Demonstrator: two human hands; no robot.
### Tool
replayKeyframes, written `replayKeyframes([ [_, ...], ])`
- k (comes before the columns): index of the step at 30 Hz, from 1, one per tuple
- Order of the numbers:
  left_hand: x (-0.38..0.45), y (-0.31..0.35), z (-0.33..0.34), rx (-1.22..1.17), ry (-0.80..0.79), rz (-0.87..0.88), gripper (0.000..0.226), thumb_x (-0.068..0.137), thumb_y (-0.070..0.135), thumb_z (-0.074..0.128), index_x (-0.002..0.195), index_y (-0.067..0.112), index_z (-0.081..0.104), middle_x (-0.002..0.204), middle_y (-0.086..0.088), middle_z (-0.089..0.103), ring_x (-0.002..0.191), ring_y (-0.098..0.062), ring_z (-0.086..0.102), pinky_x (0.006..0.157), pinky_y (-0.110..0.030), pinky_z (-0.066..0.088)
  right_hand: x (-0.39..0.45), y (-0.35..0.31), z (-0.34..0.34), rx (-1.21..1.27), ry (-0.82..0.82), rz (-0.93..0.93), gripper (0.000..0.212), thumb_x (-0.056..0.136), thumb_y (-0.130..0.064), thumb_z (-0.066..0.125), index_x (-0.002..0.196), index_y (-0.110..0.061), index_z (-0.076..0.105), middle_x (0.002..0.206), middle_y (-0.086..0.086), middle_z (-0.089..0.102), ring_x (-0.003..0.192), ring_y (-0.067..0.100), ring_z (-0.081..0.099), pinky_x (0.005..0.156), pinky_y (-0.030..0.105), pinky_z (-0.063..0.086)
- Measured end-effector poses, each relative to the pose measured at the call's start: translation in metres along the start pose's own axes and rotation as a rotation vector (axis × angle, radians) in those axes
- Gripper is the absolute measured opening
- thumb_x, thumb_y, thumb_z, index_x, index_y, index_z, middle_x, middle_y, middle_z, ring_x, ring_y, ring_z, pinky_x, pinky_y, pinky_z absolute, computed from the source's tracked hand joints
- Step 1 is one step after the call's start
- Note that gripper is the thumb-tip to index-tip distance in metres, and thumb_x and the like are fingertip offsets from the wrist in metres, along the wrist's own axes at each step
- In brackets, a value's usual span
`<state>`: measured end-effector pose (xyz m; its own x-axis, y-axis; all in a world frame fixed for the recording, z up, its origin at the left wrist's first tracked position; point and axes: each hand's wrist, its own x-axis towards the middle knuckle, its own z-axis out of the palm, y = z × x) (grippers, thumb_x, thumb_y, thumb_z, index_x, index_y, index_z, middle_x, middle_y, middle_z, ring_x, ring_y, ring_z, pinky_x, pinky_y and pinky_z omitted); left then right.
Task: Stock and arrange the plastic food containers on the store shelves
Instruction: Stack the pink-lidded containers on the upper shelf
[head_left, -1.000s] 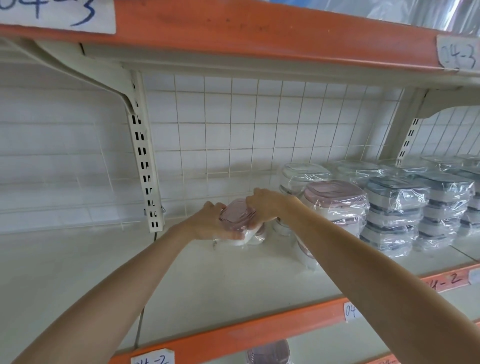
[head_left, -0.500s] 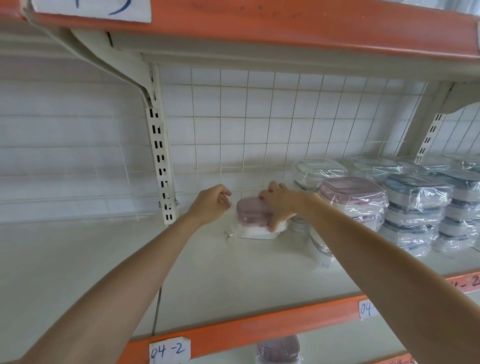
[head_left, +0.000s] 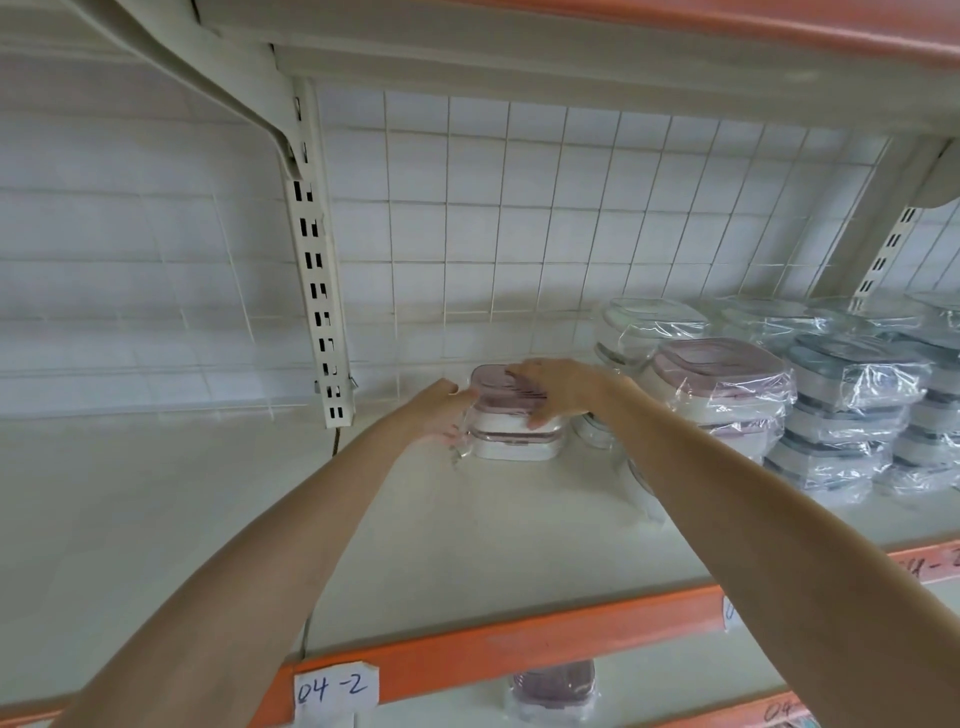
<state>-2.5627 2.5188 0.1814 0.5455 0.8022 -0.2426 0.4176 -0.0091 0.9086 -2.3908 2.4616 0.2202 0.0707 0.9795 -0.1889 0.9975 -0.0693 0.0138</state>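
Head view, shelf level. Paper tag (head_left: 336, 690) on orange shelf edge (head_left: 519, 642), handwritten "04 -2"; second tag (head_left: 730, 613) further right, mostly hidden by forearm, unreadable. More orange writing at far right edge, cut off.

Pink-lidded container pack (head_left: 511, 421): two small rounded-square tubs, white bodies, dusty pink lids, stacked and wrapped in clear crinkled film. Sits on cream shelf board (head_left: 208, 509) near the back, close to white wire grid (head_left: 519, 234), just left of the stocked rows. Larger pink-lidded stack (head_left: 722, 384) beside it; grey-lidded stacks (head_left: 852, 410) further right, all film-wrapped, glossy. Slotted white upright (head_left: 317, 291) behind left arm.

Right hand (head_left: 558, 387) laid palm-down over top lid, fingers spread flat, thumb curled down front face of the pack. Left hand (head_left: 439, 410) against the pack's left side, fingers straight, touching the film. Both arms extended forward, bare.

Another pink-lidded pack (head_left: 553, 686) visible on shelf below.
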Motion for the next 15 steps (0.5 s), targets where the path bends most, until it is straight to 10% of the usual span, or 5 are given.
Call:
replayKeyframes([
  [10,-0.011,0.001,0.008,0.008,0.057,0.017,0.019,0.099,0.022,0.047,0.081,0.016,0.049,0.080,-0.005,0.045,0.067,-0.016,0.049,0.066,-0.027,0.050,0.005,0.007,0.009,0.048,0.002,-0.051,0.092,0.081,-0.029,0.072,0.151,-0.026,0.012,0.158,-0.001,0.013,0.141,0.027,0.025,0.113,0.037,0.022],
  [15,-0.027,-0.003,0.015,0.227,0.161,0.005,0.036,0.097,0.032,0.049,0.123,0.008,0.048,0.105,-0.012,0.058,0.088,-0.023,0.058,0.070,-0.029,0.047,0.012,0.013,0.015,0.038,0.025,-0.134,0.087,0.084,-0.029,0.068,0.151,-0.026,0.011,0.159,-0.003,0.005,0.140,0.028,0.025,0.114,0.036,0.021],
])
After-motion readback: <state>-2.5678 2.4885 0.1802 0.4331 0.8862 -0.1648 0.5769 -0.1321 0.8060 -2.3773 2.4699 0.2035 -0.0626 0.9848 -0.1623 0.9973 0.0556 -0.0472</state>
